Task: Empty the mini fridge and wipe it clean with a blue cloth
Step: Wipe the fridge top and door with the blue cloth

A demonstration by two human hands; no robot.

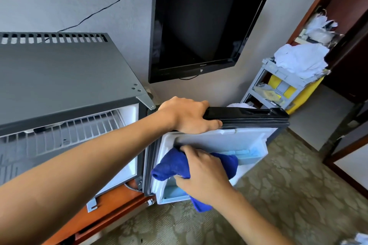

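The grey mini fridge (59, 73) stands at the left with its door (249, 119) swung wide open to the right. A white wire shelf (65, 135) shows inside; I see no items in the visible part. My left hand (187, 115) grips the door's black top edge near the hinge. My right hand (205, 175) holds the bunched blue cloth (173, 165) pressed against the door's white inner lining, just under the upper ledge. Pale blue door shelves (251, 155) sit to the right of the cloth.
A black TV (199, 32) hangs on the wall above the door. A housekeeping cart (286, 85) with white linen and a yellow bag stands at the right, by a wooden doorway. The fridge rests on a wooden cabinet (111, 211). Patterned carpet lies below.
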